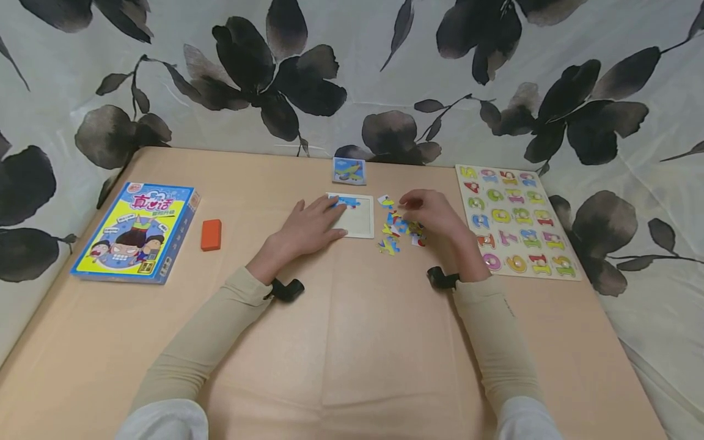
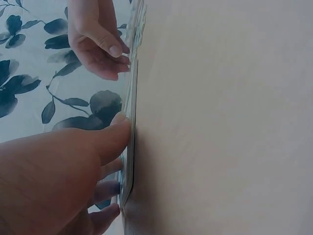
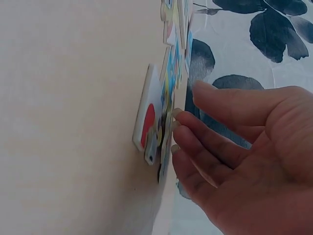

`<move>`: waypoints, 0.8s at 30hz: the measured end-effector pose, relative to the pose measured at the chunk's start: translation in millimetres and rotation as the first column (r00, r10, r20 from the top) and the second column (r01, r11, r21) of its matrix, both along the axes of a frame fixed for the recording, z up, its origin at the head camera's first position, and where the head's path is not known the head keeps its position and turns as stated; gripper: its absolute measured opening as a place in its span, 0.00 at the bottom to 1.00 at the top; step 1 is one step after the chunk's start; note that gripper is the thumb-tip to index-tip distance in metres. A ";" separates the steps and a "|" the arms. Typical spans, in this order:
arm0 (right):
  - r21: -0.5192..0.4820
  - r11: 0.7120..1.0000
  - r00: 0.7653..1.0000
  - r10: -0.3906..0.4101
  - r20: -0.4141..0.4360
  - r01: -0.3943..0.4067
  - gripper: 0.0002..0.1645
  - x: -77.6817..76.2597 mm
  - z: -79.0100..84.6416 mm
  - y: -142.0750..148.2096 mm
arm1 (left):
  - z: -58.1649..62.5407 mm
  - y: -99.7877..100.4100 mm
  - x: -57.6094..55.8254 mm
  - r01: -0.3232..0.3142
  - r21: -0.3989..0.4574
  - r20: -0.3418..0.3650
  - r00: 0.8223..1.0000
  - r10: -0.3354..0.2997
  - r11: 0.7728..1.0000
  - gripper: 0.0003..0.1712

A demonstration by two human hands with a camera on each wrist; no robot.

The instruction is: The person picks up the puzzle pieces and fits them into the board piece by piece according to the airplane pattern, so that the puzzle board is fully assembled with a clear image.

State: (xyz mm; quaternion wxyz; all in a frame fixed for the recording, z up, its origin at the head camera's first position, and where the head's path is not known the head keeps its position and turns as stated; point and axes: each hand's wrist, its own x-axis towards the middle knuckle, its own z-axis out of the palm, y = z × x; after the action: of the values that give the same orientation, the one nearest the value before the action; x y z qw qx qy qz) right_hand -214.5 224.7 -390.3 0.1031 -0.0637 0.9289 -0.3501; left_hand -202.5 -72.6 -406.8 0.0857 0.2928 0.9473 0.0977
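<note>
Left hand (image 1: 310, 226): at the tray's 9 o'clock, fingers spread and relaxed, fingertips resting on it; not gripping.
Tray (image 1: 360, 227): white, flat on the table (image 1: 374, 342), between the hands.
Blue pieces (image 1: 349, 201): inside the tray, along its 12 o'clock side; the rest of its floor shows white.
Loose pieces (image 1: 395, 227): a colourful heap just beside the tray at 3 o'clock, some overlapping; a white piece with a red patch (image 3: 148, 120) lies at the heap's 4 o'clock.
Right hand (image 1: 431, 211): at the heap's 2 o'clock, fingers loosely bent, thumb apart, nothing seen between them; whether fingertips touch a piece, cannot tell.
Card (image 1: 349, 172): beyond the tray at 12 o'clock, yellow-green shape on blue.
Board (image 1: 517, 219): well out at the tray's 3 o'clock, rows of bright figures.
Orange block (image 1: 211, 235): at the tray's 9 o'clock, well apart.
Box (image 1: 137, 232): farther at 9 o'clock, yellow and blue.
</note>
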 end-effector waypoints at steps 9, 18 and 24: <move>0.022 0.999 0.999 0.043 0.011 -0.044 0.20 -3.0 -5.1 -9.1 | 2.2 -1.1 0.9 -0.004 0.020 0.018 1.000 0.003 1.000 0.38; 0.087 0.995 0.998 0.056 0.020 -0.058 0.18 -4.8 -5.4 -14.1 | -0.5 -1.2 0.2 -0.001 0.022 0.016 1.000 0.001 1.000 0.38; 0.089 0.995 0.998 0.051 0.023 -0.053 0.18 -5.1 -7.1 -13.3 | 1.3 -0.4 1.5 -0.001 0.027 0.009 1.000 0.000 1.000 0.38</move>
State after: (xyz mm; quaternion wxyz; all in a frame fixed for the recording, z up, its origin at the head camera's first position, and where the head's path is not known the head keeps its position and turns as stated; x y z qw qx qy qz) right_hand -219.6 211.4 -397.4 0.1247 -0.0797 0.9405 -0.3059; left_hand -201.0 -73.0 -405.4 0.0861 0.2932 0.9455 0.1121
